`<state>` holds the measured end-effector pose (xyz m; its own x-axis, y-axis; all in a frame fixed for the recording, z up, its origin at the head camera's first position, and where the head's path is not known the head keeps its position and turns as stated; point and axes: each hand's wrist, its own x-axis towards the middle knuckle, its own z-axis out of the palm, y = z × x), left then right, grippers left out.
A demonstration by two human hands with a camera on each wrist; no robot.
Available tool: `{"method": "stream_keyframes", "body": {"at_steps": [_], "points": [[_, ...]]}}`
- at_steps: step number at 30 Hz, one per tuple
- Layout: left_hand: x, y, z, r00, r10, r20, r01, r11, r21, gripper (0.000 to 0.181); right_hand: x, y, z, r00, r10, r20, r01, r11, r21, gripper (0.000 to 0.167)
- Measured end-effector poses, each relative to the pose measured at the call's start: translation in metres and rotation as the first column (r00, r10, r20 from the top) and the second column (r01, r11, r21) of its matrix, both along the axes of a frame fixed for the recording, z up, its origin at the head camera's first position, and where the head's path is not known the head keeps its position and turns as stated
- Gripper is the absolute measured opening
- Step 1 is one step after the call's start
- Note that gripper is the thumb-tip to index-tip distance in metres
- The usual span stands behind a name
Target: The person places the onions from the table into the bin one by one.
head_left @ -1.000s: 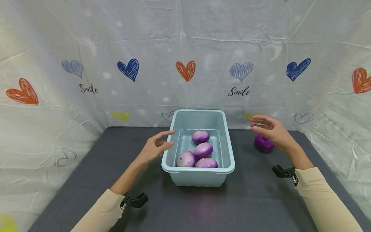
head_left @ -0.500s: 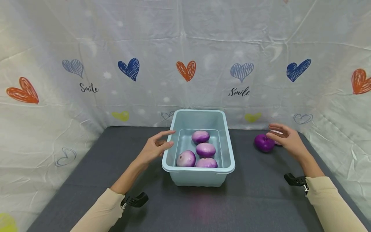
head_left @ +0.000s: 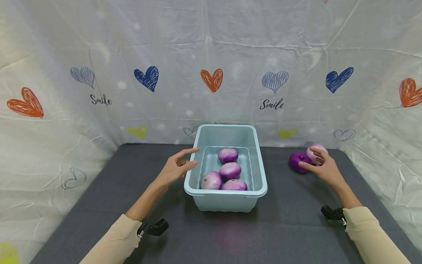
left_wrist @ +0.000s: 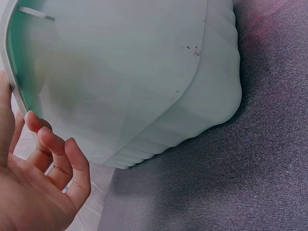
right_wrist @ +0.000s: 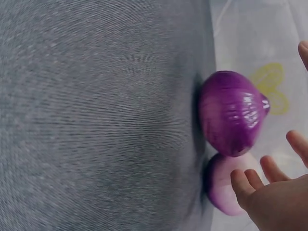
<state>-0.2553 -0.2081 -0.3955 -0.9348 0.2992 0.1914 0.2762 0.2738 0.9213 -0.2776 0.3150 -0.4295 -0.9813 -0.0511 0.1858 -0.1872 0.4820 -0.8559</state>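
Loosely spread right grip (head_left: 325, 170) near onions (right_wrist: 228, 137)

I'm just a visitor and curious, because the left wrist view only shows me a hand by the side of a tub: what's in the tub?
Observer: Seen from the head view, the tub has four onions in it.
Visitor: Oh! And where's the other hand?
Observer: The right hand is off to the right of the tub, close to a pale onion.
Visitor: Is that onion on its own out there?
Observer: No, a darker purple onion is right beside it.
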Motion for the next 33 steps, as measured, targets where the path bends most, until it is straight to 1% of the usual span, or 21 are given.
{"method": "stream_keyframes", "body": {"at_steps": [4, 8, 12, 14, 19, 22, 33], "points": [[0.0, 0.0, 0.0, 1.0, 0.005, -0.001, -0.005, 1.0, -0.008, 0.047, -0.002, -0.001, -0.006, 1.0, -0.017, 0.016, 0.017, 1.0, 0.027, 0.083], [0.0, 0.0, -0.001, 1.0, 0.011, 0.002, -0.011, 1.0, -0.014, 0.047, -0.004, -0.003, -0.01, 0.999, -0.021, 0.024, 0.021, 0.999, 0.035, 0.085], [0.0, 0.001, 0.0, 1.0, 0.014, 0.005, -0.014, 1.0, -0.012, 0.047, -0.007, -0.006, -0.013, 0.999, -0.013, 0.034, 0.012, 1.0, 0.017, 0.083], [0.0, 0.001, 0.0, 1.0, 0.013, 0.005, -0.013, 1.0, -0.013, 0.047, -0.009, -0.008, -0.015, 0.999, -0.022, 0.033, 0.021, 1.0, 0.011, 0.081], [-0.001, 0.002, 0.0, 1.0, 0.008, 0.005, -0.008, 1.0, -0.017, 0.049, -0.011, -0.009, -0.018, 0.997, -0.074, 0.03, 0.073, 0.997, 0.021, 0.071], [-0.001, 0.002, -0.001, 1.0, 0.007, 0.005, -0.007, 1.0, -0.016, 0.049, -0.012, -0.01, -0.018, 0.995, -0.094, 0.034, 0.093, 0.995, 0.024, 0.069], [-0.001, 0.001, -0.001, 1.0, 0.007, 0.008, -0.007, 1.0, 0.0, 0.048, -0.015, -0.011, -0.018, 0.995, -0.097, 0.023, 0.096, 0.995, 0.03, 0.068]]}}
